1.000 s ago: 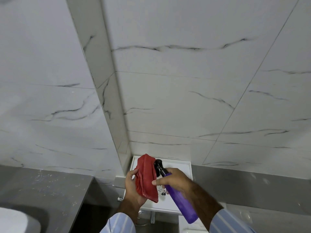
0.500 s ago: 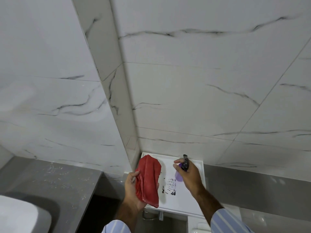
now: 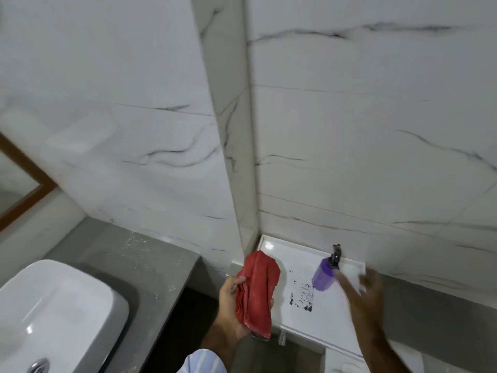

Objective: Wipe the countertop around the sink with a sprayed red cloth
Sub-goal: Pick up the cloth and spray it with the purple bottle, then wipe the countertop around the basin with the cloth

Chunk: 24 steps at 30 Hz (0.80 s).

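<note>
My left hand (image 3: 231, 305) grips a folded red cloth (image 3: 256, 290), held upright over the gap between the counter and a white shelf. A purple spray bottle (image 3: 324, 273) with a black nozzle stands on that white shelf (image 3: 290, 254) against the wall. My right hand (image 3: 363, 294) hovers just right of the bottle, blurred, fingers apart and holding nothing. The grey countertop (image 3: 150, 262) lies at the lower left, with a white basin (image 3: 51, 308) set on it.
White marble wall tiles fill the upper view, with a protruding corner column (image 3: 234, 157). A wood-framed mirror (image 3: 18, 184) shows at the left edge. Black smudges (image 3: 302, 296) mark the shelf. A dark gap (image 3: 185, 319) separates counter and shelf.
My right hand set the spray bottle down on the white shelf and let go, drawing back to the right. The view has swung left, bringing in the basin and counter.
</note>
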Each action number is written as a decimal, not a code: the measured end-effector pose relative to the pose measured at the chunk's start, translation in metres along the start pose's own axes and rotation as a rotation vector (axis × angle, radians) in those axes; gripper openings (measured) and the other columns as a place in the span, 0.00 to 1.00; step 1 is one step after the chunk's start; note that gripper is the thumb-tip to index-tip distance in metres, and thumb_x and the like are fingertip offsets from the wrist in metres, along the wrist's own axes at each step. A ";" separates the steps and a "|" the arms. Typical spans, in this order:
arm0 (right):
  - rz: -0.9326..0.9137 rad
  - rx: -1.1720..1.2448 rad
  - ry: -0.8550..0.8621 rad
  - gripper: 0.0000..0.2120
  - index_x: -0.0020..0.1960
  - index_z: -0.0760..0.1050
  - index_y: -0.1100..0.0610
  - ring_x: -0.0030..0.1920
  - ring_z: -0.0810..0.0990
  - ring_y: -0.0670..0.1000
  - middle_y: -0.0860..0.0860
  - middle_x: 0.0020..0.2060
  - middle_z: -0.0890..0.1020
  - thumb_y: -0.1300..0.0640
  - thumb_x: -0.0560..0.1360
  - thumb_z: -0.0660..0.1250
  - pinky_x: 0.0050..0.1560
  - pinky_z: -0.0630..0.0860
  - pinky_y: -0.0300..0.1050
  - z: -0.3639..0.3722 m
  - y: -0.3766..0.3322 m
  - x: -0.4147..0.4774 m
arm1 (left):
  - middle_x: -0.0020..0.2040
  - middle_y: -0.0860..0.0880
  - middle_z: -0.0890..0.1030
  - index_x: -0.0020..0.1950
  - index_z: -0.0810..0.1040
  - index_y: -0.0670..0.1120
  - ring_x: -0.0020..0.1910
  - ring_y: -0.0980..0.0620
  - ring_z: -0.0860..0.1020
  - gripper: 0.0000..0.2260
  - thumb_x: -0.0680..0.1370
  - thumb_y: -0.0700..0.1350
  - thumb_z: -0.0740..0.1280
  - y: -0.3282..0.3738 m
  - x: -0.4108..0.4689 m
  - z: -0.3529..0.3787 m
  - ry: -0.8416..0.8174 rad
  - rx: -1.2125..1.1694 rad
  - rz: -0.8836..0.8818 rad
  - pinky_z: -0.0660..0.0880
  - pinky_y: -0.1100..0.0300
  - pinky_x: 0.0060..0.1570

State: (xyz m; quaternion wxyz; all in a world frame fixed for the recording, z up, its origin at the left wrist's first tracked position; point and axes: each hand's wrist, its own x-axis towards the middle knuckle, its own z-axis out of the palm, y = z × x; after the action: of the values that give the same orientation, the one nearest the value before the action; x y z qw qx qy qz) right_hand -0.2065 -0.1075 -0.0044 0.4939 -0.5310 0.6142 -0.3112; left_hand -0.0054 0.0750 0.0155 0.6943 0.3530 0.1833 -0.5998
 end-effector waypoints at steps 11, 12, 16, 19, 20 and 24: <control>0.448 0.259 -0.959 0.28 0.64 0.80 0.57 0.58 0.87 0.56 0.56 0.58 0.88 0.38 0.75 0.74 0.59 0.81 0.54 0.125 -0.072 -0.087 | 0.63 0.30 0.73 0.82 0.58 0.35 0.53 0.33 0.77 0.39 0.73 0.42 0.65 0.037 -0.089 -0.023 -0.233 -0.178 0.046 0.76 0.42 0.57; 0.471 0.240 -0.997 0.27 0.65 0.80 0.57 0.57 0.88 0.56 0.57 0.58 0.88 0.41 0.73 0.76 0.57 0.81 0.53 0.139 -0.086 -0.089 | 0.64 0.30 0.73 0.82 0.58 0.35 0.53 0.33 0.77 0.38 0.73 0.42 0.64 0.047 -0.093 -0.032 -0.265 -0.194 0.048 0.77 0.42 0.57; 0.452 0.063 -1.171 0.27 0.66 0.79 0.64 0.61 0.85 0.61 0.63 0.59 0.86 0.57 0.69 0.80 0.62 0.82 0.58 0.208 -0.121 -0.113 | 0.72 0.28 0.67 0.80 0.64 0.34 0.60 0.32 0.73 0.32 0.75 0.40 0.61 0.106 -0.109 -0.081 -0.356 -0.083 0.033 0.70 0.41 0.66; 0.362 0.009 -1.209 0.27 0.64 0.80 0.67 0.65 0.82 0.66 0.66 0.58 0.86 0.63 0.66 0.80 0.72 0.74 0.64 0.258 -0.135 -0.131 | 0.73 0.27 0.69 0.80 0.67 0.37 0.65 0.29 0.74 0.29 0.77 0.35 0.60 0.156 -0.123 -0.120 -0.347 0.031 0.021 0.70 0.37 0.71; 0.351 0.000 -1.221 0.25 0.64 0.80 0.67 0.64 0.82 0.66 0.66 0.58 0.86 0.64 0.68 0.78 0.71 0.75 0.63 0.279 -0.138 -0.135 | 0.72 0.28 0.72 0.78 0.69 0.38 0.66 0.29 0.75 0.28 0.77 0.34 0.61 0.178 -0.126 -0.135 -0.304 0.106 0.030 0.71 0.38 0.72; 0.301 -0.072 -1.227 0.24 0.65 0.80 0.64 0.52 0.87 0.59 0.64 0.56 0.87 0.71 0.69 0.74 0.51 0.84 0.49 0.361 -0.148 -0.143 | 0.54 0.41 0.87 0.56 0.88 0.42 0.51 0.46 0.87 0.15 0.73 0.32 0.69 0.269 -0.140 -0.178 0.028 0.573 0.125 0.83 0.55 0.55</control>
State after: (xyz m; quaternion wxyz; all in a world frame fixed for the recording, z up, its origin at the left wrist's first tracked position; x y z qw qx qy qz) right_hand 0.1752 0.0456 0.0540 0.7762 -0.5371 0.2971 0.1437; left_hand 0.2536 0.3082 0.0608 0.5994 0.5536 -0.0059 -0.5781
